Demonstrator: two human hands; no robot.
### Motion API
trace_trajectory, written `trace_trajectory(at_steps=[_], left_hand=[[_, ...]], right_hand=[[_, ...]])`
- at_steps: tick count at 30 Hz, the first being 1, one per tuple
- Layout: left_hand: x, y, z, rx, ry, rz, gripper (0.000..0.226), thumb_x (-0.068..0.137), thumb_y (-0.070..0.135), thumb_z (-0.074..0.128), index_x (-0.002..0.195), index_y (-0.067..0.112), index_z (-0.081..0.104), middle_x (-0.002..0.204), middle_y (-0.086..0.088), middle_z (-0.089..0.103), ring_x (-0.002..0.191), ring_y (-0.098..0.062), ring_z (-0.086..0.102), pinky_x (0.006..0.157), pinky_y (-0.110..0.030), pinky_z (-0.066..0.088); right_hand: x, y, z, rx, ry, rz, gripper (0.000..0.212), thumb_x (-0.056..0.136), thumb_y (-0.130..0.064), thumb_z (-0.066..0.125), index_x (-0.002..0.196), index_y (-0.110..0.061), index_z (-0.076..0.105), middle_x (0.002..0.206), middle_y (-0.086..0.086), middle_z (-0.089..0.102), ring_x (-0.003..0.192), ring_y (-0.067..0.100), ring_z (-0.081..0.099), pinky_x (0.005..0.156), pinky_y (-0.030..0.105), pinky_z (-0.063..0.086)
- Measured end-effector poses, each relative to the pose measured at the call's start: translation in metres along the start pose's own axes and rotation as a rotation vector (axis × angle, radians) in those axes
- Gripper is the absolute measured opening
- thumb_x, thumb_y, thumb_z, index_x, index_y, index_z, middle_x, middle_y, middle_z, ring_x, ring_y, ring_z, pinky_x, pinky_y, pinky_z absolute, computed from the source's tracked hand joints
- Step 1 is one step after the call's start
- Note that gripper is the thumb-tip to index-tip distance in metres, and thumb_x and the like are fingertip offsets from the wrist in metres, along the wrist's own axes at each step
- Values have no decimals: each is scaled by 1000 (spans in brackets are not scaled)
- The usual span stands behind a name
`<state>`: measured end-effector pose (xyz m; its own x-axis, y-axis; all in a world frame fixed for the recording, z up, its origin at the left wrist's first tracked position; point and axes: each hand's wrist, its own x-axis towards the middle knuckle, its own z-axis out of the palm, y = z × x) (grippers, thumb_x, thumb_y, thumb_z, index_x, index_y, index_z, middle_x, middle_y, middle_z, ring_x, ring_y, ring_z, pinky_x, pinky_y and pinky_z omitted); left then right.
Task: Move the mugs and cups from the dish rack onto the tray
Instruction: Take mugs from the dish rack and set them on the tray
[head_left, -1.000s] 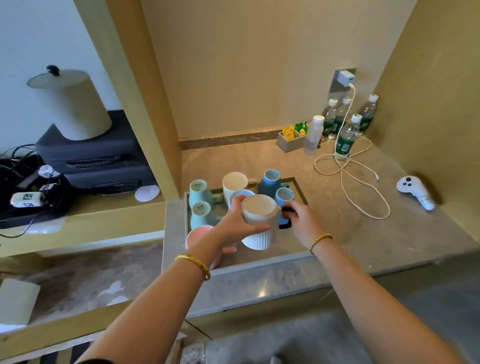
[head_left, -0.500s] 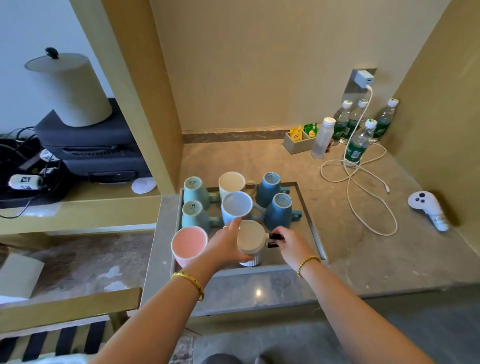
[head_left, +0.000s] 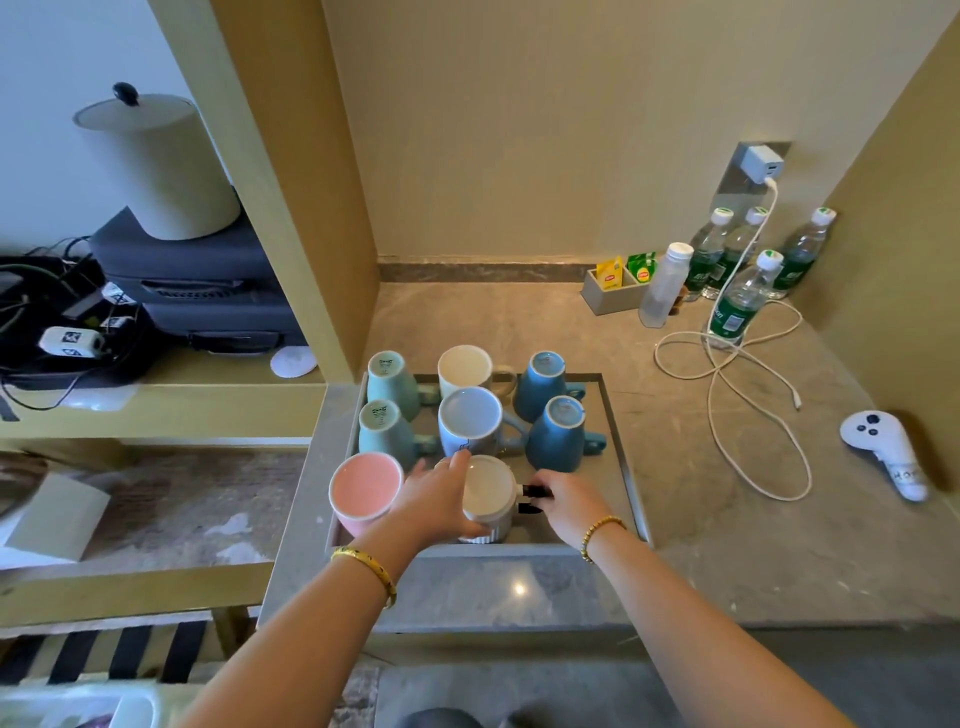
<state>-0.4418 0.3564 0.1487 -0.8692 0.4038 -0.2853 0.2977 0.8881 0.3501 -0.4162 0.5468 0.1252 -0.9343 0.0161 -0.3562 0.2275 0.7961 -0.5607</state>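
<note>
A white ribbed mug (head_left: 488, 499) with a black handle stands upside down in the front middle of the grey tray (head_left: 621, 457). My left hand (head_left: 439, 496) wraps its left side. My right hand (head_left: 569, 501) pinches the black handle on its right. Around it on the tray stand several other inverted mugs: a pink one (head_left: 366, 491) at front left, two teal ones (head_left: 387, 428), a pale blue one (head_left: 470, 423), a cream one (head_left: 465, 369) and two dark blue ones (head_left: 558, 434). No dish rack is visible.
On the stone counter to the right lie a white charging cable (head_left: 727, 384) and a white controller (head_left: 885, 452). Water bottles (head_left: 737, 301) and a tea-bag box (head_left: 613, 291) stand at the back right. A wooden partition (head_left: 291, 208) rises left of the tray.
The white ribbed mug has come down from above the tray and now rests on the tray's front row. Both hands have stayed on it.
</note>
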Motion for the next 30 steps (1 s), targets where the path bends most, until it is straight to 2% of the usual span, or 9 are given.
trace_trajectory(at_steps=[6, 8, 11, 15, 22, 26, 28, 30], left_hand=[[1, -2, -2, 18, -15, -22, 101, 66, 52, 75, 142, 17, 18, 138, -3, 48, 127, -23, 45, 116, -40, 16], [1, -1, -3, 15, -21, -24, 101, 65, 52, 75, 142, 18, 18, 136, -3, 49, 125, -23, 47, 114, -40, 22], [1, 0, -4, 4, -46, -35, 101, 64, 50, 77, 141, 20, 18, 133, -3, 51, 119, -23, 50, 100, -36, 39], [1, -1, -4, 28, -66, -59, 106, 63, 51, 77, 143, 21, 13, 133, -5, 50, 116, -24, 52, 91, -35, 48], [1, 1, -4, 35, -80, -69, 104, 64, 48, 79, 142, 20, 16, 134, -6, 49, 117, -25, 51, 94, -37, 48], [1, 3, -4, 40, -88, -75, 104, 65, 47, 78, 143, 18, 16, 138, -8, 45, 125, -27, 44, 101, -39, 44], [2, 6, -8, 5, -130, -101, 103, 68, 47, 76, 144, 15, 16, 141, -9, 40, 129, -28, 37, 106, -41, 38], [4, 10, -19, -8, -180, -115, 93, 72, 46, 73, 143, 14, 22, 141, -9, 40, 129, -28, 37, 106, -40, 35]], right_hand=[[6, -2, -1, -33, -35, -24, 17, 93, -19, 51, 106, -21, 62, 104, 4, 69, 96, 22, 62, 83, 29, 48], [7, -2, -1, -32, -46, -25, 18, 93, -19, 51, 107, -21, 62, 105, 5, 68, 98, 22, 62, 84, 28, 47], [8, -1, -2, -42, -55, -29, 20, 93, -19, 51, 109, -20, 62, 107, 5, 68, 100, 22, 61, 87, 30, 47], [9, -1, -2, -50, -72, -35, 21, 93, -19, 51, 111, -19, 62, 108, 5, 68, 100, 23, 61, 87, 30, 47], [9, -1, -3, -51, -89, -35, 20, 93, -22, 51, 110, -20, 61, 108, 6, 68, 99, 23, 61, 87, 31, 48], [3, -4, -2, 78, -98, -64, 34, 92, -18, 48, 125, -24, 50, 122, 1, 61, 109, 20, 57, 91, 29, 46], [0, -8, -3, 167, -39, -81, 41, 90, -14, 46, 129, -25, 45, 129, -1, 54, 116, 17, 52, 91, 26, 43], [0, -13, -6, 167, 81, -129, 37, 89, -11, 45, 124, -23, 48, 126, -2, 55, 114, 14, 52, 87, 22, 41]])
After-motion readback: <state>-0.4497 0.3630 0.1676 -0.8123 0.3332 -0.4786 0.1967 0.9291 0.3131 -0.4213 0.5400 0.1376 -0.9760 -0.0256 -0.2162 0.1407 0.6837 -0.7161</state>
